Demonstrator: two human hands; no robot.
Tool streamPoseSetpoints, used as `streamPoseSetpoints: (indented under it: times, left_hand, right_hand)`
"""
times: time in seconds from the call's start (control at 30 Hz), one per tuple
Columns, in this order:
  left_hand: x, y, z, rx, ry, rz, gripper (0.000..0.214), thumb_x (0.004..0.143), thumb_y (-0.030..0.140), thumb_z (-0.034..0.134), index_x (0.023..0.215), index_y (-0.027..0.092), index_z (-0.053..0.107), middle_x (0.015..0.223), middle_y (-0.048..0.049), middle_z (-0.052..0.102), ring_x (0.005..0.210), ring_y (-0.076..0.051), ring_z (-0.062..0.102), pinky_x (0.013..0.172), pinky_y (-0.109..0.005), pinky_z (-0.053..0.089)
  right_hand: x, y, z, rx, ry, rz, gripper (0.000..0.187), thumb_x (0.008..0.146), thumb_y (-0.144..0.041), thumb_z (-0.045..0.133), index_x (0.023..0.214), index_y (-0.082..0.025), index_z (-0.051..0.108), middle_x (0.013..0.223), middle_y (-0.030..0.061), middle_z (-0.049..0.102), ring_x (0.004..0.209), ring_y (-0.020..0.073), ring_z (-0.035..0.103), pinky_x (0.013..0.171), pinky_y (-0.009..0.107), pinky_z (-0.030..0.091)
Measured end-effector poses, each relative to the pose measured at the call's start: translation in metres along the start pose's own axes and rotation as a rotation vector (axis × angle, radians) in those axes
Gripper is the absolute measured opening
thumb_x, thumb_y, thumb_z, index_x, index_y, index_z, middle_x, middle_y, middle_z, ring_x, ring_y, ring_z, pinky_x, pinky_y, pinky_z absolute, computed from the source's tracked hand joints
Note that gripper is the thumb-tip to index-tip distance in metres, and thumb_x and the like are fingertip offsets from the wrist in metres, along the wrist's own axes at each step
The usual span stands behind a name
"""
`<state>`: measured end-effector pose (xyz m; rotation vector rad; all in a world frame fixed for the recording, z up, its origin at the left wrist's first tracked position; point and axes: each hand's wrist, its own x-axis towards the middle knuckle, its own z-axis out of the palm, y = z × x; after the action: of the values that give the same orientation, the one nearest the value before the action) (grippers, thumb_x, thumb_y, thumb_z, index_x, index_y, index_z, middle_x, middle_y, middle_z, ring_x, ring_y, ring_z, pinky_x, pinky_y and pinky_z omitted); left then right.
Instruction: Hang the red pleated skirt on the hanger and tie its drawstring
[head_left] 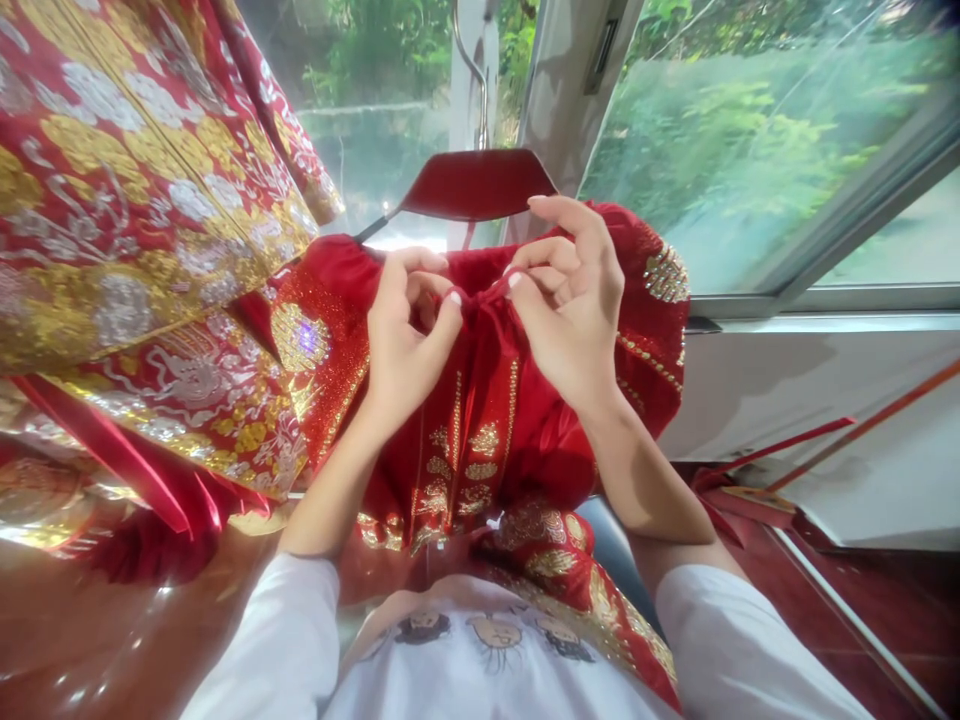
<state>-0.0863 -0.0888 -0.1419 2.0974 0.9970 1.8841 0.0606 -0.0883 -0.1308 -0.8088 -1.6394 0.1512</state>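
Note:
A red garment (547, 425) with gold beading and patches hangs in front of me on a dark red hanger (476, 185). At its neckline is a thin red tie cord (491, 293), looped or knotted in the middle. My left hand (412, 325) pinches the cord's left side between thumb and fingers. On the other side my right hand (574, 300) pinches the cord between thumb and index finger, its other fingers raised and curled. Both hands are at the neckline, a short distance apart. The exact form of the knot is too small to make out.
Large red garments with gold and silver embroidery (135, 200) hang at the left. Behind the hanger are window panes (735, 170) with a metal frame. A broom-like tool (757, 500) leans by the white wall at the right. Red embroidered cloth (577, 570) lies near my lap.

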Motion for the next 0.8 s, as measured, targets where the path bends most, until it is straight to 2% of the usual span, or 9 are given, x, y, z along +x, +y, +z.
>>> streamPoseSetpoints:
  times: [0.13, 0.3, 0.37, 0.47, 0.6, 0.7, 0.8]
  left_hand:
    - [0.004, 0.0, -0.011, -0.096, -0.102, -0.055, 0.013, 0.087, 0.025, 0.053, 0.098, 0.025, 0.046, 0.073, 0.0019, 0.054, 0.065, -0.011, 0.055, 0.059, -0.025, 0.044]
    - [0.007, -0.004, -0.023, -0.063, -0.161, -0.117, 0.009, 0.084, 0.021, 0.055, 0.086, 0.024, 0.047, 0.062, 0.003, 0.043, 0.055, -0.01, 0.048, 0.053, -0.025, 0.039]
    - [0.008, -0.003, -0.024, -0.057, -0.191, -0.122, 0.01, 0.083, 0.019, 0.055, 0.084, 0.023, 0.047, 0.062, 0.0028, 0.044, 0.054, -0.01, 0.048, 0.052, -0.025, 0.039]
    - [0.008, -0.001, -0.023, -0.048, -0.197, -0.125, 0.009, 0.084, 0.019, 0.056, 0.083, 0.023, 0.047, 0.066, 0.0015, 0.049, 0.059, -0.011, 0.053, 0.056, -0.025, 0.042]
    - [0.01, -0.001, -0.026, -0.015, -0.168, -0.126, 0.01, 0.083, 0.021, 0.058, 0.081, 0.022, 0.049, 0.067, 0.0012, 0.05, 0.061, -0.011, 0.055, 0.056, -0.025, 0.043]
    - [0.011, -0.004, -0.031, 0.022, -0.164, -0.125, 0.01, 0.082, 0.018, 0.059, 0.081, 0.022, 0.05, 0.065, 0.0016, 0.051, 0.06, -0.011, 0.055, 0.056, -0.025, 0.044]
    - [0.011, -0.005, -0.035, 0.038, -0.167, -0.119, 0.011, 0.08, 0.014, 0.059, 0.081, 0.021, 0.05, 0.065, 0.0015, 0.054, 0.059, -0.011, 0.056, 0.056, -0.025, 0.045]
  right_hand:
    - [0.005, 0.002, -0.008, 0.08, -0.071, 0.074, 0.041, 0.09, -0.018, 0.045, 0.129, -0.029, 0.045, 0.097, 0.0048, 0.058, 0.079, 0.013, 0.058, 0.069, 0.027, 0.053]
    - [0.015, 0.012, -0.021, 0.155, -0.302, 0.15, 0.027, 0.087, -0.022, 0.051, 0.113, -0.022, 0.057, 0.087, 0.0036, 0.059, 0.068, 0.0113, 0.055, 0.057, 0.024, 0.049]
    - [0.014, 0.013, -0.022, 0.108, -0.279, 0.123, 0.023, 0.088, -0.024, 0.052, 0.11, -0.021, 0.059, 0.089, 0.0044, 0.059, 0.073, 0.0121, 0.057, 0.061, 0.024, 0.05]
    - [0.01, 0.012, -0.018, 0.057, -0.175, 0.073, 0.023, 0.093, -0.033, 0.049, 0.111, -0.022, 0.057, 0.093, 0.0047, 0.059, 0.082, 0.0129, 0.059, 0.067, 0.024, 0.052]
    - [0.009, 0.011, -0.016, 0.156, -0.207, 0.138, 0.027, 0.093, -0.042, 0.05, 0.113, -0.025, 0.056, 0.083, 0.0021, 0.058, 0.062, 0.0103, 0.055, 0.055, 0.024, 0.048]
    - [0.015, 0.012, -0.03, 0.108, -0.318, 0.172, 0.027, 0.089, -0.039, 0.058, 0.111, -0.022, 0.059, 0.067, -0.0009, 0.054, 0.05, 0.0086, 0.045, 0.048, 0.024, 0.041]
    - [0.018, 0.012, -0.051, -0.024, -0.476, 0.155, 0.024, 0.081, -0.03, 0.07, 0.102, -0.019, 0.066, 0.064, -0.0008, 0.055, 0.053, 0.0093, 0.045, 0.05, 0.025, 0.039]
